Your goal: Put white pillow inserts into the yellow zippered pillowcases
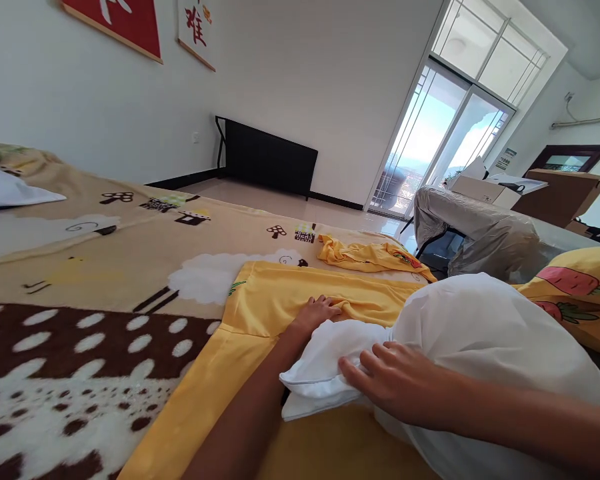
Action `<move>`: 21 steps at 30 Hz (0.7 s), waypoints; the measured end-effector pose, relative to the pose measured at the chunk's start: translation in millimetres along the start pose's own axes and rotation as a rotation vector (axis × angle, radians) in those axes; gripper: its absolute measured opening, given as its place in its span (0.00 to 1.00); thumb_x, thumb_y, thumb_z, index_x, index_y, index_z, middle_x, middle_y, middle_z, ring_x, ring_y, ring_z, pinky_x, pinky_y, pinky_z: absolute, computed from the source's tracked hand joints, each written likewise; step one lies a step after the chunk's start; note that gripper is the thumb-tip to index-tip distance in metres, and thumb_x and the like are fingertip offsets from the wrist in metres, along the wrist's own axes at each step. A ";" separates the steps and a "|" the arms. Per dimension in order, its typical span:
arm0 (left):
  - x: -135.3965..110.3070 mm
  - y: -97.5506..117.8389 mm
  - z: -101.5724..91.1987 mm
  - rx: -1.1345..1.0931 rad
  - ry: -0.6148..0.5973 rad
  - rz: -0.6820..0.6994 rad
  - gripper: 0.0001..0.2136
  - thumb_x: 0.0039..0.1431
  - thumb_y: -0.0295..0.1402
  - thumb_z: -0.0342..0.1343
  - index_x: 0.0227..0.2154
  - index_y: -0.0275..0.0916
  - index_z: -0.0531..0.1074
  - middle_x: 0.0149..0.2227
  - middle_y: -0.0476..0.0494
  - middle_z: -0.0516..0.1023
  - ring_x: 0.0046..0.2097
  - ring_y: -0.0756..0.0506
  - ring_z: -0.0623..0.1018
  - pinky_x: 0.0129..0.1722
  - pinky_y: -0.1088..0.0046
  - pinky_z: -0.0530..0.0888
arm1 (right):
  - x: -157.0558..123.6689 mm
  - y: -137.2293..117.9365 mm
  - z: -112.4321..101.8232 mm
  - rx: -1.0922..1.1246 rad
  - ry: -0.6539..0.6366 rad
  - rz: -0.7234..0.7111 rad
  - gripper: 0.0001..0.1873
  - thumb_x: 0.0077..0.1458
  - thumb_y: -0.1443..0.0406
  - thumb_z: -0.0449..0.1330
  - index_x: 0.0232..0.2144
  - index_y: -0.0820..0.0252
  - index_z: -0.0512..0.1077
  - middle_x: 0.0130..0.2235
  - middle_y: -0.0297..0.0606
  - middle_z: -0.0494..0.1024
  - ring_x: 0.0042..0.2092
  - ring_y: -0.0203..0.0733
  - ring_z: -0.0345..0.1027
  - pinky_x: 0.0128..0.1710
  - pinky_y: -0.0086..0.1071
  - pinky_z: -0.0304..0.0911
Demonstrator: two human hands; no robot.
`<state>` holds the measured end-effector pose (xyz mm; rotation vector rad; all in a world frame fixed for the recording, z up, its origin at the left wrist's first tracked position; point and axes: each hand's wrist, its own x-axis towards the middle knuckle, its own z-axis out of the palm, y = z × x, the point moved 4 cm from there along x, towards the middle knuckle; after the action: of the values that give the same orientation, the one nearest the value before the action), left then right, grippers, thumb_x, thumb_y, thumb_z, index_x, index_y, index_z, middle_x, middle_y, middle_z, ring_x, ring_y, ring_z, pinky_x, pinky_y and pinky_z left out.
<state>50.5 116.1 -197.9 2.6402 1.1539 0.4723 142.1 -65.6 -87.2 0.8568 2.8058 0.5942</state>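
Observation:
A white pillow lies on a yellow pillowcase spread over the bed. My left hand reaches forward and pinches the yellow fabric beside the pillow's near corner. My right hand rests flat on the pillow's white end, fingers stretched out and slightly apart.
A beige cartoon-print blanket covers the bed. A crumpled yellow cloth lies further back. A carrot-print pillow sits at right. Beyond are a plastic-covered piece of furniture, cardboard boxes, a black folded table and a glass balcony door.

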 end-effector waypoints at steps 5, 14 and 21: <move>6.3 0.0 6.5 0.170 -0.035 -0.017 0.16 0.59 0.34 0.48 0.50 0.46 0.70 0.52 0.35 0.69 0.52 0.37 0.66 0.50 0.57 0.62 | -1.2 -9.8 -2.2 0.010 0.004 -0.035 0.17 0.58 0.70 0.52 0.50 0.64 0.65 0.30 0.41 0.75 0.28 0.40 0.68 0.23 0.34 0.51; 7.1 4.9 -9.6 0.277 0.042 -0.021 0.25 0.61 0.25 0.40 0.59 0.52 0.59 0.49 0.34 0.68 0.50 0.38 0.68 0.47 0.60 0.63 | -3.1 -9.5 -3.3 -0.058 -0.024 -0.039 0.17 0.59 0.68 0.51 0.51 0.62 0.65 0.30 0.39 0.75 0.28 0.40 0.68 0.21 0.34 0.54; -3.7 15.7 -37.0 0.200 0.035 0.006 0.25 0.61 0.30 0.44 0.61 0.52 0.56 0.43 0.37 0.70 0.46 0.40 0.71 0.46 0.65 0.66 | -0.2 7.7 8.0 -0.036 -0.096 0.056 0.18 0.60 0.68 0.50 0.52 0.58 0.63 0.31 0.37 0.74 0.29 0.39 0.69 0.22 0.32 0.51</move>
<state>44.7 105.5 -159.4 2.8145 1.2653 0.4255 148.1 -57.2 -91.3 0.9333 2.6852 0.5938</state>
